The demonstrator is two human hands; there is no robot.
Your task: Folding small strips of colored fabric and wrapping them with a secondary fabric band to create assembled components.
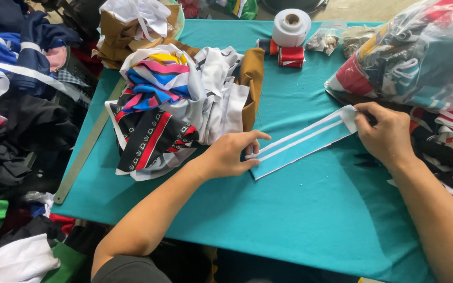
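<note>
Pinching each end of the teal-and-white striped fabric strip (302, 141), left hand (232, 154) and right hand (386, 133) clamped: light, limp, best held at corners.

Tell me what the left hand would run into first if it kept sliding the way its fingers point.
The left hand points right along the striped strip it presses at one end. Straight on, it would probably meet the right hand, which pinches the strip's far end; nothing else lies between them.
</note>
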